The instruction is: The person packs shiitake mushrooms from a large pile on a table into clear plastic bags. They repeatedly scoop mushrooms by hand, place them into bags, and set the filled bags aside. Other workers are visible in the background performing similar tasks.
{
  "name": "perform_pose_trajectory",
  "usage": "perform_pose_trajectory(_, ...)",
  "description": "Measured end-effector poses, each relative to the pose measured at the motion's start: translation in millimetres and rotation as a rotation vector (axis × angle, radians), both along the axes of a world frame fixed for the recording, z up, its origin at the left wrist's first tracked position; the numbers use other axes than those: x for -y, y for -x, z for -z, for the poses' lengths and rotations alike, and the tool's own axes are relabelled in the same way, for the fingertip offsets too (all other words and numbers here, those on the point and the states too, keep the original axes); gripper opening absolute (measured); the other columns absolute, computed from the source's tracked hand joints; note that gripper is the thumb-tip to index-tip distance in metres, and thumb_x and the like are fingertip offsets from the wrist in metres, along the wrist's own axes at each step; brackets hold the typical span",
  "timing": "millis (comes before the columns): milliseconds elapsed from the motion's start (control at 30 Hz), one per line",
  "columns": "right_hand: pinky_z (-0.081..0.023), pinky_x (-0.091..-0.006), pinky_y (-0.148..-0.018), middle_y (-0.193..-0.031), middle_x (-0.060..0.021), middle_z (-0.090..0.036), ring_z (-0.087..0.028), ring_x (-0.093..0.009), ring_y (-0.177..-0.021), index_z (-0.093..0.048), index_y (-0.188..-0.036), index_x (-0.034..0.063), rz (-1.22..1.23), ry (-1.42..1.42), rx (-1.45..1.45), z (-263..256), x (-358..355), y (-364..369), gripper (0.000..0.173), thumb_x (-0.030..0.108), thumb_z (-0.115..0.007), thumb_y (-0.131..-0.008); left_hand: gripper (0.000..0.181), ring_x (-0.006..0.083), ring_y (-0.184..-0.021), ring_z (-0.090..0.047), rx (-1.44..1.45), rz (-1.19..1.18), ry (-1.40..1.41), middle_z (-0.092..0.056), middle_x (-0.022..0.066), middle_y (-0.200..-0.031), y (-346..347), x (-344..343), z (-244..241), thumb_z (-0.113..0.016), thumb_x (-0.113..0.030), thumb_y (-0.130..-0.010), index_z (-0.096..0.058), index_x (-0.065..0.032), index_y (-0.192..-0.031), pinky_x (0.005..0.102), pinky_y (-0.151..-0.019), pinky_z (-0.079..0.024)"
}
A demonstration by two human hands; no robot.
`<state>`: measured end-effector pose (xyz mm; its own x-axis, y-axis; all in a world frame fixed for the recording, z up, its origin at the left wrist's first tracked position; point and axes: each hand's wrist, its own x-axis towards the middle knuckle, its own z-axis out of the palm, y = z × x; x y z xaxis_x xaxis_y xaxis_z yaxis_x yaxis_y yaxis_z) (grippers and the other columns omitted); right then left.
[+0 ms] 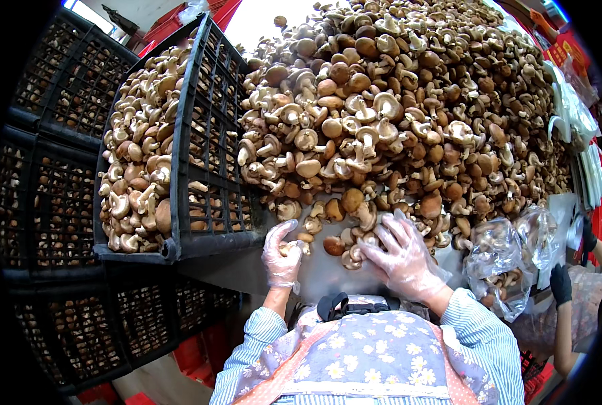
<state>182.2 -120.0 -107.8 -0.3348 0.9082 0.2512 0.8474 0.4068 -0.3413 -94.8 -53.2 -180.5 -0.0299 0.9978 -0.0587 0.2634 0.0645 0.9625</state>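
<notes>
A large heap of shiitake mushrooms (382, 116) covers most of the metal table (225, 273) before me. My left hand (283, 255), in a clear plastic glove, is at the heap's near edge with its fingers curled round a small pale mushroom (292, 248). Also gloved in clear plastic, my right hand (402, 253) reaches over a small cluster of mushrooms, its spread fingers touching them; whether it grips one is hidden. Between the hands lies a brown-capped mushroom (334, 245) on the metal surface.
A black plastic crate (179, 131) full of mushrooms stands tilted at left, beside stacked filled crates (68, 202). Clear bags of mushrooms (493, 248) lie at right, near white plastic bags (574, 111). A co-worker's dark-gloved hand (561, 283) is at far right.
</notes>
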Motion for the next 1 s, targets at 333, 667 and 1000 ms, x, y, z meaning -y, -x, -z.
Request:
perform_pose_trajectory(333,-0.033,-0.0588,-0.112,-0.139,-0.0146,-0.049,-0.044,-0.039,-0.133,-0.068,-0.120,0.0231,0.196,-0.045,0.007,19,45,-36,0.046,0.017,-0.077,-0.076,0.039,0.0165,-0.104,-0.066,0.067,0.012,0.097,-0.067,0.0073,-0.118,-5,0,5,-0.070,0.004,-0.078,-0.067,-0.0030,-0.116,0.0277,-0.088,-0.054)
perform_pose_trajectory(667,-0.036,-0.0539,-0.111,-0.124,-0.0158,-0.056,-0.053,-0.036,-0.120,-0.066,-0.113,0.0079,0.447,-0.141,-0.062,12,5,-23,0.030,0.021,-0.070,-0.086,0.031,0.0049,-0.074,-0.061,0.145,-0.096,0.198,-0.069,0.0023,-0.098,12,-5,-1,-0.071,0.000,-0.084,-0.069,-0.0041,-0.115,0.0198,-0.060,-0.050)
perform_pose_trajectory(1000,-0.053,-0.0447,-0.083,-0.102,-0.0129,-0.066,-0.064,-0.033,-0.091,-0.065,-0.123,0.0166,-0.020,0.112,-0.109,12,-62,5,0.039,0.016,-0.067,-0.084,0.021,0.0053,-0.061,-0.055,0.005,-0.032,-0.027,-0.066,0.0025,-0.091,9,-8,15,-0.072,-0.002,-0.086,-0.066,-0.0033,-0.106,0.0206,-0.051,-0.046)
